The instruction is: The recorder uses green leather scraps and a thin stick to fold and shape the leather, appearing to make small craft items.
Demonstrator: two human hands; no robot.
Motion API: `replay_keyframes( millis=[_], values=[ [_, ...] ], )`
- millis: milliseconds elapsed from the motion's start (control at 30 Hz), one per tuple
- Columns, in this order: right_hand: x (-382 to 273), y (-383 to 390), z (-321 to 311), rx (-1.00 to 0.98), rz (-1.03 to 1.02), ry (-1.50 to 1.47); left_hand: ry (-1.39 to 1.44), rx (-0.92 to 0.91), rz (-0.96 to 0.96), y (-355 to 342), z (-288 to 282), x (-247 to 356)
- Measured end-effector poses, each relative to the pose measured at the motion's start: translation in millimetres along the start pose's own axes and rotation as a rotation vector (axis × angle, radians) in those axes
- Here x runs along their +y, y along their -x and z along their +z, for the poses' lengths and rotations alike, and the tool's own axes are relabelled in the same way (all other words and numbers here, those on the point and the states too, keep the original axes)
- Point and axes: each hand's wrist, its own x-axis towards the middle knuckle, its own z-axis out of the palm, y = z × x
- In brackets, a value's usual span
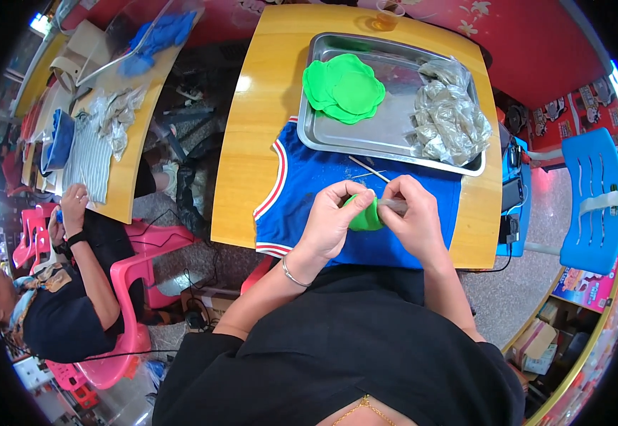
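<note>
A flat, floppy green piece (366,215) hangs between my two hands over a blue jersey with red and white trim (291,177). My left hand (330,219) pinches the green piece between thumb and fingers. In the fingers of my right hand (413,213) is a small whitish, translucent object (396,205), pressed against the green piece's right side; its kind is hidden by the fingers. Just beyond my hands, a thin wooden stick (369,169) lies on the jersey. Several round green pieces (344,89) are stacked in a metal tray (387,142).
Crumpled clear plastic bags (447,113) fill the tray's right end. A cup of amber liquid (387,15) stands at the wooden table's (241,142) far edge. On the right is a blue chair (593,202). Another person (64,305) works at a table on the left, by a pink chair (128,305).
</note>
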Motion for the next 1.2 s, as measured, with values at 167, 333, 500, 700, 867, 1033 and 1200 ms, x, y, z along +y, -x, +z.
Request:
replay_keyframes(
  millis=[167, 333, 500, 700, 867, 1033, 1200],
  values=[
    [2.1, 1.2, 6.2, -0.009, 0.155, -0.168, -0.075, -0.016, 0.045, 3.4, 6.2, 1.9],
    [3.2, -0.7, -5.0, -0.181, 0.336, -0.67, -0.173, -0.021, 0.087, 8.6, 3.1, 2.4],
    [1.3, 6.2, -2.9, -0.122, 0.263, -0.717, 0.016, 0.058, 0.046, 7.4, -2.9, 5.7],
    [12.3, 5.5, 7.2, 0.076, -0.142, -0.288, 0.096, 0.03, -0.024, 5.6, 4.6, 5.7],
    [4.7, 8.2, 8.1, 0.078, 0.083, -0.393, 0.101, 0.068, -0.063, 6.1, 7.2, 4.8],
    [1.7, 9.2, 2.0, 0.069, 0.15, -0.33, 0.143, 0.039, -0.053, 7.5, 3.2, 1.9],
    [3.7, 9.6, 1.2, -0.002, -0.075, -0.265, 0.086, 0.034, 0.002, 7.1, 2.5, 6.5]
  ],
)
